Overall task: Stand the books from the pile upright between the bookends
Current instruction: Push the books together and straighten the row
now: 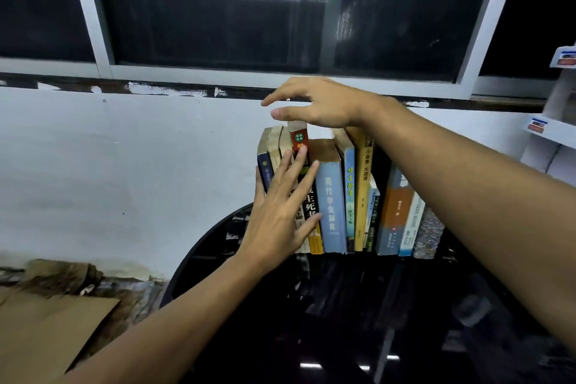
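A row of several books (335, 196) stands upright at the back of a round black table (311, 321), spines facing me. My left hand (280, 212) lies flat with spread fingers against the spines at the row's left end, over a dark red-topped book (300, 140). My right hand (321, 106) hovers just above the tops of the same left books, fingers apart and holding nothing. My right forearm crosses over the right part of the row. No bookend shows clearly; no loose pile is in view.
A white wall and dark window stand right behind the books. Brown cardboard (46, 330) lies on the floor at lower left. White shelves with small packets (548, 125) are at the right edge.
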A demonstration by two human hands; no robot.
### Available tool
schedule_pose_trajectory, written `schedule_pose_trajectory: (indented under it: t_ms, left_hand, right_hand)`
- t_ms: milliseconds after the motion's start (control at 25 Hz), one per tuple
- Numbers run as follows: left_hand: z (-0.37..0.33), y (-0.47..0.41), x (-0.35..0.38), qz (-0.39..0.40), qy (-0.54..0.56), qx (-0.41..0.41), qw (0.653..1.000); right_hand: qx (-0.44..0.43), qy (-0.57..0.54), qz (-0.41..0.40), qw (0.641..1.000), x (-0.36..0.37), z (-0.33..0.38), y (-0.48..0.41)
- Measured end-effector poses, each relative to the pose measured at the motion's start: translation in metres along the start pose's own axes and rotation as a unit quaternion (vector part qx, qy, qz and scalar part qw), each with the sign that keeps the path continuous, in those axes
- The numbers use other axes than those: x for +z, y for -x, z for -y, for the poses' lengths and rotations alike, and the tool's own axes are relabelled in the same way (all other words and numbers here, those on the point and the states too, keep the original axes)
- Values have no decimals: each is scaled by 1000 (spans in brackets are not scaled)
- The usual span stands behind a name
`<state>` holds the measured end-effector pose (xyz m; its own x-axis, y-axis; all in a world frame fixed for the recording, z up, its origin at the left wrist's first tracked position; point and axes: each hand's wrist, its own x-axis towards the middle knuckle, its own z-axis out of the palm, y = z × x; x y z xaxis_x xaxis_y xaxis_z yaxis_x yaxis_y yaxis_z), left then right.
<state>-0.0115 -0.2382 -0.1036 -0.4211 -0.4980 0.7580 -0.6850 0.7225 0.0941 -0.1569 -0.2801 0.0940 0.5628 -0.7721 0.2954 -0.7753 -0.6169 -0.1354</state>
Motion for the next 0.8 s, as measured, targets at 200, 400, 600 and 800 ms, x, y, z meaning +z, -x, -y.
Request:
schedule_pose_trajectory:
  t_ms: [200, 400, 600, 800]
  left_hand:
    - [1, -5, 16, -15, -28, 7, 999]
    - [-2, -14, 29, -12, -38, 24, 999]
    - [-2, -23, 41, -8, -88, 48, 995]
    - [-1, -26, 45, -6, -121, 70, 990]
  right_hand:
    - [20, -8, 65, 998, -1, -24, -22]
    - [23, -5, 79, 997, -1, -44, -25]
    - [37, -22, 86, 995, 0, -58, -25]
    - [66, -4, 128, 990, 9, -55, -38]
